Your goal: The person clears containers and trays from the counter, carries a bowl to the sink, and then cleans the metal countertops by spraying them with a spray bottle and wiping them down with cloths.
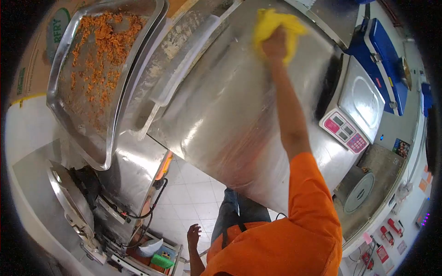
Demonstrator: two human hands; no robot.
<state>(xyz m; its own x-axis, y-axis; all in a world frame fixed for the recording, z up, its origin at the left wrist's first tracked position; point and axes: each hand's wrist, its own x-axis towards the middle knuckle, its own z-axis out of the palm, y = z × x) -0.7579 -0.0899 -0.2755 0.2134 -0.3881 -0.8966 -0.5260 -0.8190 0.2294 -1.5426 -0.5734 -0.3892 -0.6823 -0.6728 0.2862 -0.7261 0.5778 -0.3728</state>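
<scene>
My right hand (275, 44) is at the far part of a metal table (216, 115), gripping a bunched yellow cloth (286, 26) against its surface. The arm stretches forward across the tabletop, which has reddish streaks and a wet-looking shine near its front edge. My left hand (194, 235) hangs low beside my body, away from the table, with nothing in it and its fingers loosely bent and apart.
A metal tray (83, 124) of orange-brown food bits sits at the left, next to a long white paddle (184, 60). On the right are a weighing scale (354, 101), a blue cooler box (380, 60) and a lidded pot (357, 188).
</scene>
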